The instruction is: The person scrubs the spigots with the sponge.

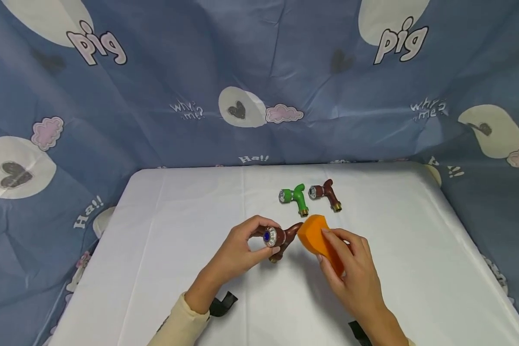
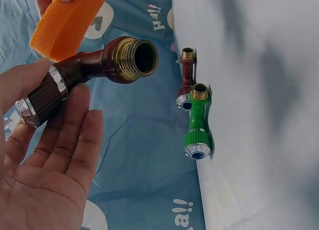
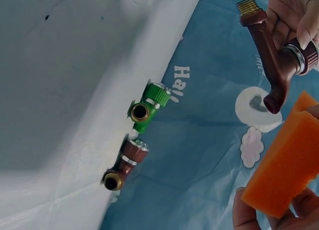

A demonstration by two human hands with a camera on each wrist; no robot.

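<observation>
My left hand [image 1: 241, 246] grips a dark brown tap [image 1: 289, 234] by its ribbed knob, thumb on one side and fingers on the other. In the left wrist view, the brass threaded end of the brown tap [image 2: 89, 65] points away from the palm. My right hand [image 1: 353, 271] pinches an orange sponge [image 1: 316, 235] between thumb and fingers. One end of the sponge is right at the tap's spout in the head view. The right wrist view shows the sponge [image 3: 284, 165] below the spout of the brown tap [image 3: 271, 56].
Beyond the hands, a green tap [image 1: 298, 196] and a second brown tap [image 1: 327, 193] lie side by side on the white-covered table [image 1: 190, 206]. A blue printed cloth [image 1: 155, 62] hangs behind the table. Black straps [image 1: 223, 304] show near the wrists.
</observation>
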